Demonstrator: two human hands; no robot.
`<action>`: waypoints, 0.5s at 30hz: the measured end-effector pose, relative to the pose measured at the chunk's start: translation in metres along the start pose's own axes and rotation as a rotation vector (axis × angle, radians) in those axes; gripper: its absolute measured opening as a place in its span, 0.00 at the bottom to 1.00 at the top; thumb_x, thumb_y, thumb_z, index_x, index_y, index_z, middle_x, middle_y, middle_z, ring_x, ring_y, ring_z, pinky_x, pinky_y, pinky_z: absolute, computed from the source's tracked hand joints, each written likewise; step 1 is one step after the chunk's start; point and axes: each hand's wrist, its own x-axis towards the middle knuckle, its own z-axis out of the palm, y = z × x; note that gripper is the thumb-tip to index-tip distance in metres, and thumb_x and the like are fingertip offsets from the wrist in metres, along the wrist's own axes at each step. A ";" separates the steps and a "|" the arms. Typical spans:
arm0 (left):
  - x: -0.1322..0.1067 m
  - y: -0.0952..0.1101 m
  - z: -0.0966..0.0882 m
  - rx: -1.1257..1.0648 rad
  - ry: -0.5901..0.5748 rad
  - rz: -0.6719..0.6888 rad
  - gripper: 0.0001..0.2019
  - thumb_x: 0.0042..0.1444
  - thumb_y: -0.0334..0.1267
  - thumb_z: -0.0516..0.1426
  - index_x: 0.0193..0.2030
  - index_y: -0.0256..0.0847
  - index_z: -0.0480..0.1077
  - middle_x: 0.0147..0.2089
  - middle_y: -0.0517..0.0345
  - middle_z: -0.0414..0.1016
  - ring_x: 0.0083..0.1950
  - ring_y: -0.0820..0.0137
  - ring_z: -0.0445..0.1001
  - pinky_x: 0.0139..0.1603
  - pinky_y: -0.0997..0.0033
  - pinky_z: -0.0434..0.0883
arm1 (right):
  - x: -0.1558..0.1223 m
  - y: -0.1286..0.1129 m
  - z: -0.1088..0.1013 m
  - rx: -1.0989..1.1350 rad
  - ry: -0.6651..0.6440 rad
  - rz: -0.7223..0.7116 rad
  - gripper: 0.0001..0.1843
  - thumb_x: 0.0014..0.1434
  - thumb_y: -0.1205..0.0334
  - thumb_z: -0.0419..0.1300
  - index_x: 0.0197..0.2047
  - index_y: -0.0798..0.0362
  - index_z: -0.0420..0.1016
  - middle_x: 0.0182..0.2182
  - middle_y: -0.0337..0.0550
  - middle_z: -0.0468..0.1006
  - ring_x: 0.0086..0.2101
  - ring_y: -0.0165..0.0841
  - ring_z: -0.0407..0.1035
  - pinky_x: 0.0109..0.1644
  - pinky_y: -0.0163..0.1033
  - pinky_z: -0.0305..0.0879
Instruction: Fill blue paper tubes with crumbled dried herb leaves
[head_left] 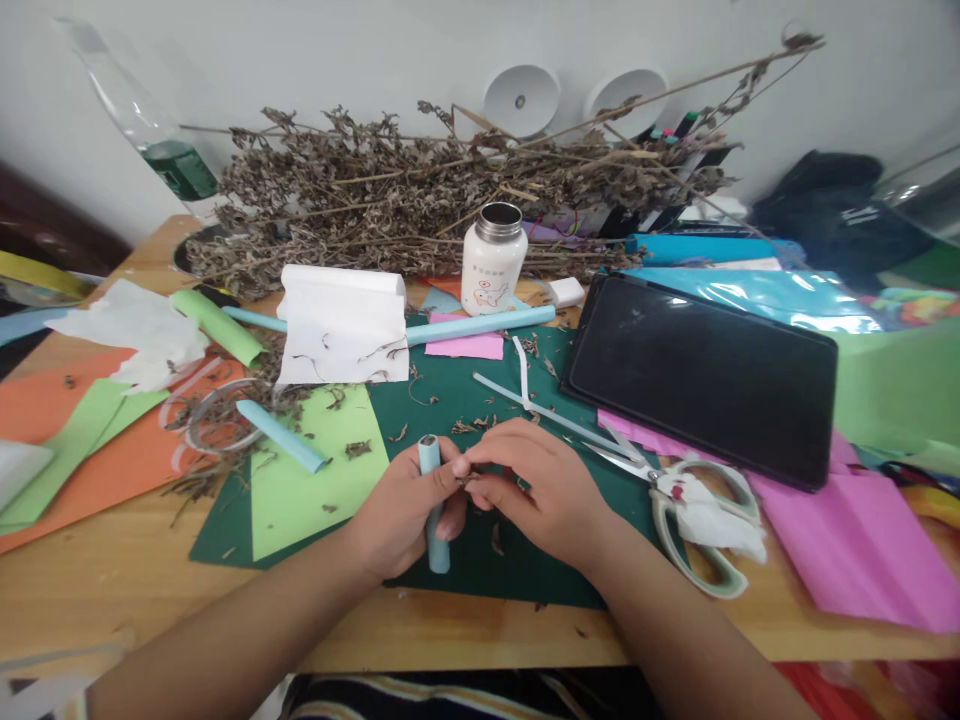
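Observation:
Upright in my left hand (401,505) is a light blue paper tube (439,555), its top end filled with something dark. The fingers wrap round the tube's middle. My right hand (544,490) meets the left thumb, thumb and fingertips pinched on a bit of dried leaf (470,478). Part of that bit is hidden by the fingers. Below both hands lies a dark green cutting mat (525,570) with leaf crumbs scattered over it. On the light green paper (300,505) to the left rests another blue paper tube (281,437).
Scissors (701,510) lie right of my right hand, beside a black tablet (705,370) and pink paper (862,550). A white open bottle (495,262) stands behind. A heap of dried stalks (360,190) lines the wall. Orange paper (45,405) lies left.

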 end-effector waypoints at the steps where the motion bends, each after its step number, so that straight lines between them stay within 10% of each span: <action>1: 0.000 0.000 0.000 0.009 -0.003 0.002 0.17 0.42 0.44 0.61 0.22 0.35 0.58 0.11 0.66 0.62 0.11 0.82 0.56 0.13 0.83 0.54 | 0.000 0.000 0.000 -0.033 -0.019 0.007 0.07 0.55 0.67 0.51 0.38 0.53 0.68 0.29 0.41 0.73 0.32 0.29 0.66 0.34 0.34 0.64; 15: 0.001 0.003 -0.001 0.049 0.000 -0.057 0.14 0.41 0.43 0.62 0.25 0.33 0.65 0.13 0.64 0.65 0.11 0.84 0.55 0.12 0.85 0.54 | -0.003 0.001 0.000 -0.200 0.072 -0.124 0.10 0.55 0.70 0.48 0.27 0.57 0.69 0.24 0.45 0.72 0.26 0.30 0.63 0.30 0.35 0.63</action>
